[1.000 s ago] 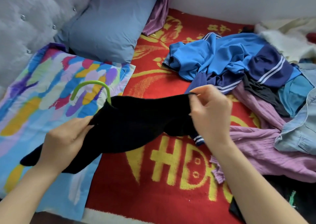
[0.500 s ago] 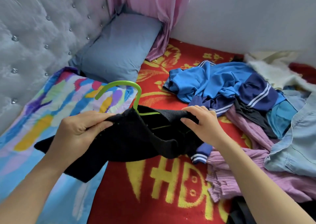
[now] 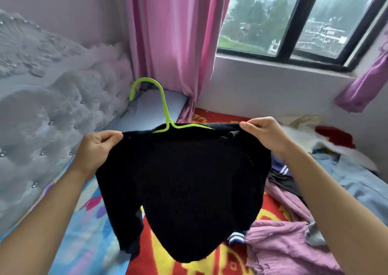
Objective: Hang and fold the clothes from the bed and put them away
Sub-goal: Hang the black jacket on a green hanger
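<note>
- A grey padded headboard [image 3: 52,107] with shiny studs fills the left edge
- Below it lies a sheet [image 3: 84,243] with bright blue, pink and yellow patches, partly under the left forearm
- The left hand [image 3: 96,146] is raised in front of the headboard, thumb and curled fingers pinching the left shoulder of a black sweater [image 3: 189,180]
- The sweater is held up in the air above the bed, spread between the two hands, body hanging down and one sleeve drooping at lower left
- A green hanger [image 3: 164,109] sits inside the sweater's neck; its hook stands up above the collar and its arms go into the shoulders
- Behind the hook a pale blue pillow [image 3: 144,113] rests in the bed's corner, with a pink curtain [image 3: 174,33] hanging down beside it
- Under the sweater is a red blanket [image 3: 273,207] with yellow print; only scraps of the yellow strokes show and no word can be read
- The right hand [image 3: 266,134] pinches the sweater's right shoulder between thumb and bent fingers
- Above it a dark-framed window [image 3: 294,23] looks out on trees and buildings
- On the right of the bed lies a heap of clothes: a crumpled purple garment [image 3: 283,247], a dark cuff with white stripes [image 3: 236,237] just beside it, and a pale blue denim piece [image 3: 357,180]
</note>
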